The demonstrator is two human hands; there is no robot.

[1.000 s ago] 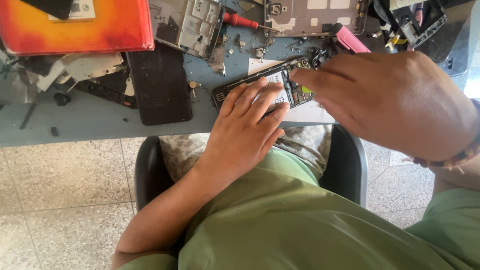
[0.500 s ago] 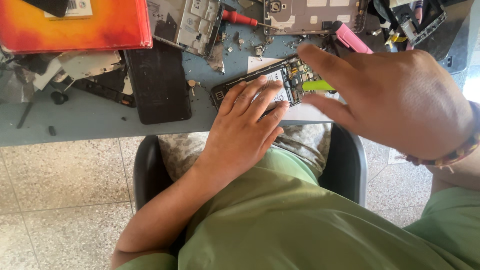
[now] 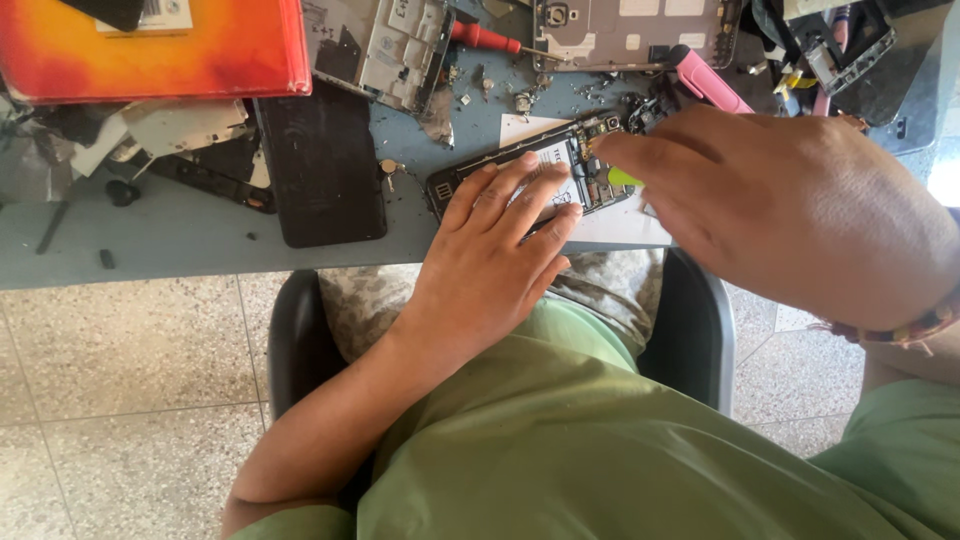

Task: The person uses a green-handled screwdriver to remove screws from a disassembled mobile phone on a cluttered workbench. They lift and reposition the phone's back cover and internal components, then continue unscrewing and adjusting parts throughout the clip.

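Note:
An opened black phone (image 3: 592,168), its battery and board exposed, lies on a white sheet (image 3: 622,226) near the front edge of the blue-grey table (image 3: 180,250). My left hand (image 3: 490,265) lies flat on the phone's lower half with the fingers spread, pressing it down. My right hand (image 3: 800,205) reaches in from the right, its fingertips over the phone's upper end. A small yellow-green pick (image 3: 624,178) shows between those fingertips at the phone's edge. The hand hides most of the pick.
A black phone panel (image 3: 320,165) lies left of the phone. At the back are an orange-red box (image 3: 150,45), a silver phone frame (image 3: 385,45), a red-handled screwdriver (image 3: 485,38), a grey back cover (image 3: 630,30) and a pink tool (image 3: 708,82). Small screws and scraps litter the table. A black chair (image 3: 690,330) is under me.
My right hand has drawn slightly back to the right along the phone's upper end, uncovering the green pick. My left hand has stayed flat on the phone.

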